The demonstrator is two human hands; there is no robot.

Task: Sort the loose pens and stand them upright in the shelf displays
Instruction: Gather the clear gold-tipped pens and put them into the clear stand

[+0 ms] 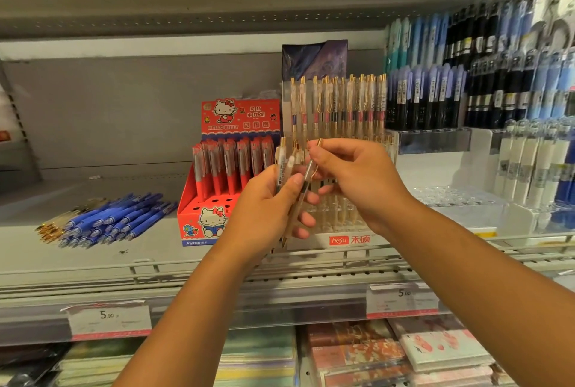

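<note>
Gold-clipped pens (pixel 283 162) gripped in left fingers (pixel 306 218); right fingers (pixel 319 153) pinch one pen (pixel 309 171), half-hiding display (pixel 348 239).

Even, fairly bright overhead light is washing the shelf (pixel 93 249); soft shadows are lying beneath it. Hanging pens (pixel 485 75) at right are smearing into blur, and the wide lens is bending the edges.

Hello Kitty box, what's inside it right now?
In the box, red pens stand upright at the back; several front holes show empty. The left hand covers its right corner.

Left grip (pixel 264 203), right grip (pixel 357 178): both curled, perhaps touching.
</note>
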